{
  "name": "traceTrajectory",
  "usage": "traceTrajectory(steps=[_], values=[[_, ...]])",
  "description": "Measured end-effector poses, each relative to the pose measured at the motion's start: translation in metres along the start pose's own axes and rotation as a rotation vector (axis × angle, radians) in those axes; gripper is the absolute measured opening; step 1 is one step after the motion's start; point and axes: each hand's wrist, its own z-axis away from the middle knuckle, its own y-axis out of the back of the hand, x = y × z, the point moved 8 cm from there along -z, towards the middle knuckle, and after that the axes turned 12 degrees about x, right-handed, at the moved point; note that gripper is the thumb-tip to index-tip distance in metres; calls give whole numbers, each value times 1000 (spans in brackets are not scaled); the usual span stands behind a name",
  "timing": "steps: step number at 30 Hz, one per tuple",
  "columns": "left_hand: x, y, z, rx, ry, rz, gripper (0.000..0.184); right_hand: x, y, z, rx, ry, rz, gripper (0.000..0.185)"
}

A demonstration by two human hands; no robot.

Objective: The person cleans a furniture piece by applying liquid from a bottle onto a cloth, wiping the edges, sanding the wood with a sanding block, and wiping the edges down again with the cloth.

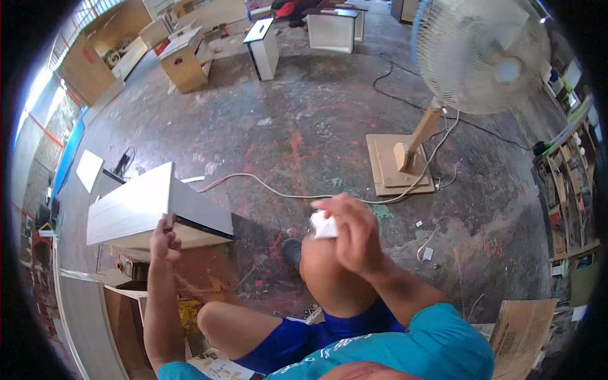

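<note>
My left hand [166, 242] is at the near edge of a white and grey panelled box [133, 206], its fingers closed round something small and greyish at that edge. My right hand [353, 231] is raised above my bent knee, with its fingers closed on a crumpled white piece [324, 225], perhaps cloth or paper. The box lies on the floor at the left, with a dark strip along its near edge. The two hands are well apart.
A fan on a wooden base [380, 164] stands at the right, with a pale cable [278, 192] running across the floor. White cabinets [330, 33] stand at the back, near a partly visible person in red. Cardboard [522, 329] lies at the lower right, shelves at the far right.
</note>
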Motion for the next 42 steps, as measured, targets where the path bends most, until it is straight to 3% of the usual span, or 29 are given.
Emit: traceTrajectory(steps=[3, 5, 7, 9, 13, 15, 21, 24, 27, 30, 33, 36, 39, 42], values=[[-29, -38, 49, -136, 76, -100, 28, 64, 71, 40, 15, -64, 237, 24], [-44, -57, 79, -66, 89, -33, 25, 127, 113, 92, -163, -271, 408, 23], [-54, -73, 110, -98, 94, 3, 22, 170, 148, 155, -449, -316, 533, 22], [-62, -83, 132, -137, 104, 13, 20, 199, 176, 224, -766, -708, 641, 23], [-77, -91, 154, -244, 180, 21, 16, 208, 184, 346, -1258, -706, 460, 39], [-82, -86, 148, -264, 206, 22, 25, 184, 172, 371, -1409, -694, 440, 50], [-75, -84, 161, -374, 108, 20, 38, 123, 171, 369, -1235, -842, 402, 52], [-79, -85, 157, -404, 77, 43, 39, 118, 198, 389, -980, -855, 468, 47], [-86, -87, 162, -428, 104, 80, 41, 120, 227, 429, -652, -1055, 413, 52], [-103, -90, 179, -463, 200, 104, 49, 78, 218, 416, -313, -1218, 265, 48], [-144, -98, 206, -749, 374, 73, 48, 87, 232, 453, -365, -905, 435, 46], [-160, -113, 235, -981, 293, -93, 47, 88, 239, 468, -77, -963, 403, 40], [-157, -133, 251, -1125, 132, -212, 47, 71, 230, 436, -193, -1084, 532, 47], [-155, -152, 254, -1132, 79, -218, 47, 89, 246, 440, -160, -896, 722, 36]])
